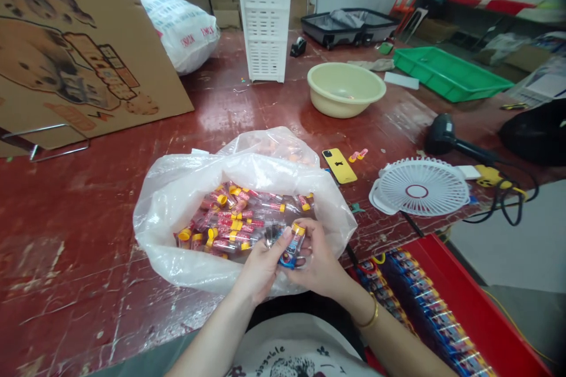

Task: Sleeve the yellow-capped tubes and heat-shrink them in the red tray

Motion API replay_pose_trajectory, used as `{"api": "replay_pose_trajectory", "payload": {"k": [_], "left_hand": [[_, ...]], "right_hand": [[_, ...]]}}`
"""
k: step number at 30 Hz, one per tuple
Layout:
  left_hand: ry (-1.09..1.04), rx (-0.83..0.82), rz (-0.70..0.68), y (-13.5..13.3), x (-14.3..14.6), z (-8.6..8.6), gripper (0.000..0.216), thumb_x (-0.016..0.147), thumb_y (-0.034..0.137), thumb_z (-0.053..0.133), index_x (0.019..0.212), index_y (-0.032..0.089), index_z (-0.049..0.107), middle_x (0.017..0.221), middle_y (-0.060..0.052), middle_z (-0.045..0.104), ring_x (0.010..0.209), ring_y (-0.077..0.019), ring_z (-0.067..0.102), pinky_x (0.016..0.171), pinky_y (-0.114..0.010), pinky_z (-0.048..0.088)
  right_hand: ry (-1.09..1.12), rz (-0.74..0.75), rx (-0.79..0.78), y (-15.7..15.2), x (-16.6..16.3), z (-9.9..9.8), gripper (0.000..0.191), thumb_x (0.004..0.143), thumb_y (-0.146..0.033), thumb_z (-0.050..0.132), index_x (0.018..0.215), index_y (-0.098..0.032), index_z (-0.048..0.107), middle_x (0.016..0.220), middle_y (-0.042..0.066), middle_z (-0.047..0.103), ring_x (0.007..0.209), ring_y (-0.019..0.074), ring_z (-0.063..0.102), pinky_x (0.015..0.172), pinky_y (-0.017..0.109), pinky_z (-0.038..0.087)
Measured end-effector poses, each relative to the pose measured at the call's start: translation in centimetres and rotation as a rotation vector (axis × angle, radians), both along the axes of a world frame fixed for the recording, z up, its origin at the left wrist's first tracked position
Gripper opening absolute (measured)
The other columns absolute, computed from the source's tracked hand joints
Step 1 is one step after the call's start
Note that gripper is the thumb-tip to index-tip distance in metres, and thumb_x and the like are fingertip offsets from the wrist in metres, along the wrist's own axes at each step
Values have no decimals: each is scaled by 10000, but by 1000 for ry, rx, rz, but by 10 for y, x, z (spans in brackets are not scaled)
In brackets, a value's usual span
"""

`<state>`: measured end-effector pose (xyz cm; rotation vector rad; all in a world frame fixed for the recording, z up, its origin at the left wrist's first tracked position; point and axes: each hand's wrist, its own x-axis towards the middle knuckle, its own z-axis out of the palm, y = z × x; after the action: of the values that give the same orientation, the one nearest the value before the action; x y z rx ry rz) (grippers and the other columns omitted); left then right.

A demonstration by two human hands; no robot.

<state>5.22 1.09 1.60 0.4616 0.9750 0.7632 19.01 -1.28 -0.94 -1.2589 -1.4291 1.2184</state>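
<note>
You are sitting at a worn red table (88, 235), and just beyond both your hands the big clear plastic bag (177, 212) is lying open, sagging softly; it is looking thin and slippery, so it is likely to shift if you lean on it. Inside it, directly ahead of your fingers, a heap of small tubes (234, 218) is lying loose, each clear-bodied with red print and a yellow cap. To the right of your right hand a red tray (469, 300) is holding rows of blue-labelled pieces laid side by side. Farther off to the right a white fan (420, 188) is lying flat, and ahead of it a yellow phone (339, 165) is lying on the table, face down. Your left hand (260, 268) and right hand (316, 262) are meeting at the bag's near edge, both curled partly closed around one tube with a blue label (292, 245), tilted with its yellow cap pointing away from you. It is looking light, stiff and smooth, probably plastic, so gripping the middle of its body with fingertips from both sides seems steadier than holding the cap.
</note>
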Motion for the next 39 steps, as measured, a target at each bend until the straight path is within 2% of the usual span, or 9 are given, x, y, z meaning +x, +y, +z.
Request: {"api": "replay_pose_trajectory", "payload": {"k": [4, 10, 18, 24, 27, 30, 34, 37, 39], "left_hand": [[25, 78, -82, -5, -5, -2, 421, 702, 429, 821, 974, 117, 752, 769, -88, 760, 697, -203, 710, 732, -312, 566], [-17, 76, -44, -10, -3, -4, 390, 709, 406, 823, 950, 106, 754, 720, -75, 736, 653, -158, 669, 688, -273, 551], [25, 138, -41, -14, -3, -8, 307, 704, 376, 830, 859, 126, 742, 734, -49, 726, 645, -134, 644, 682, -248, 537], [203, 145, 14, -19, 3, -1, 496, 642, 501, 831, 936, 113, 735, 882, -117, 764, 839, -259, 715, 796, -361, 568], [197, 39, 48, -21, 9, 7, 526, 657, 447, 833, 1062, 137, 704, 1019, -118, 760, 985, -301, 707, 861, -428, 580], [227, 41, 51, -19, 18, 5, 538, 581, 360, 893, 1047, 167, 708, 1021, -63, 770, 1019, -300, 701, 851, -408, 607], [282, 142, 101, -16, 29, -5, 538, 486, 328, 933, 967, 197, 732, 981, -15, 782, 988, -303, 711, 723, -360, 649], [286, 245, 58, -12, 30, -10, 472, 497, 260, 923, 930, 225, 738, 958, 34, 784, 974, -302, 714, 695, -373, 654], [298, 253, 3, -7, 29, -9, 413, 549, 271, 901, 927, 243, 737, 955, 56, 783, 1040, -317, 689, 710, -395, 651]], "right_hand": [[18, 0, 16, -2, 2, -7, 678, 668, -168, 723, 1168, -291, 284, 1112, 60, 484, 601, 63, 505, 490, 224, 488], [4, -1, 97, -6, 2, 1, 676, 647, -131, 683, 1165, -289, 279, 1131, 82, 466, 899, 184, 599, 576, 250, 537], [-78, -25, 190, -8, 4, -6, 660, 654, -158, 681, 1181, -271, 300, 1172, 89, 470, 955, 203, 604, 764, 330, 559], [-206, -202, 192, -17, 13, 2, 678, 634, -277, 762, 1174, -246, 354, 1087, 77, 546, 949, 253, 606, 838, 401, 529], [-314, -367, 196, -34, 63, 1, 672, 623, -335, 774, 1143, -236, 361, 1090, 74, 533, 932, 228, 593, 839, 384, 519], [-658, -660, 21, -86, 158, -7, 664, 627, -361, 749, 1139, -224, 349, 1119, 73, 521, 946, 198, 578, 860, 357, 496], [-952, -971, -371, -212, 279, -20, 551, 609, -331, 746, 1038, -183, 433, 1047, 98, 524, 970, 244, 550, 865, 411, 454], [-1014, -1053, -527, -298, 320, -40, 427, 621, -315, 788, 909, -155, 516, 962, 89, 552, 948, 263, 556, 843, 455, 458], [-1034, -1060, -570, -335, 326, -62, 337, 747, -350, 742, 934, -133, 565, 963, 69, 580, 906, 219, 580, 806, 424, 494]]}}
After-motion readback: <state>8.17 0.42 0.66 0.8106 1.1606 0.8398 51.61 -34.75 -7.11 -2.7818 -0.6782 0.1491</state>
